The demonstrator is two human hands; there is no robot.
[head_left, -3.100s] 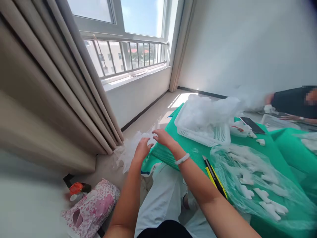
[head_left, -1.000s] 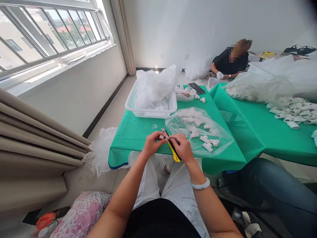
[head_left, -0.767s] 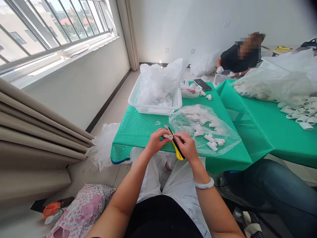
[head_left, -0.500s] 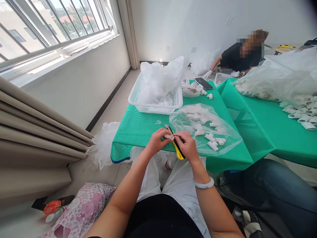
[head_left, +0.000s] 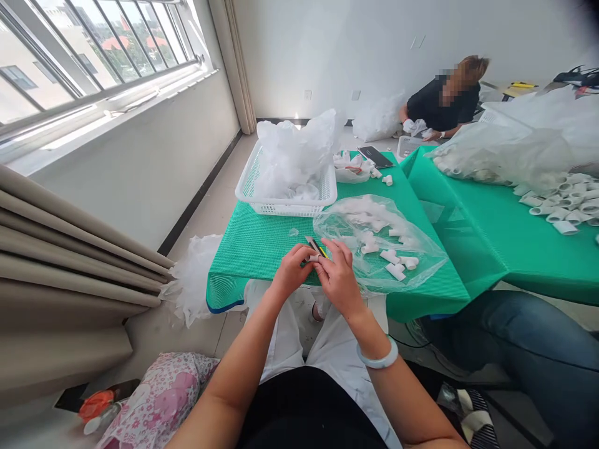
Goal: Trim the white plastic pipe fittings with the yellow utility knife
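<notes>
Left hand (head_left: 291,268) pinches a white pipe fitting (head_left: 313,257) over the green tablecloth (head_left: 255,240); right hand (head_left: 339,278) touches it, any grip unclear. Fitting appears light, stiff and smooth, likely best held around its outer barrel.

The head camera looks forward and down across the lap (head_left: 334,352) to the green table (head_left: 257,240); wall (head_left: 327,56) beyond.

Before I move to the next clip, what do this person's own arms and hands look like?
The left arm and right arm are bare as far as they show, without sleeves or cables. The left fingers and right fingers are ungloved. A smooth, pale, rounded bangle circles the right arm; none shows on the left.
</notes>
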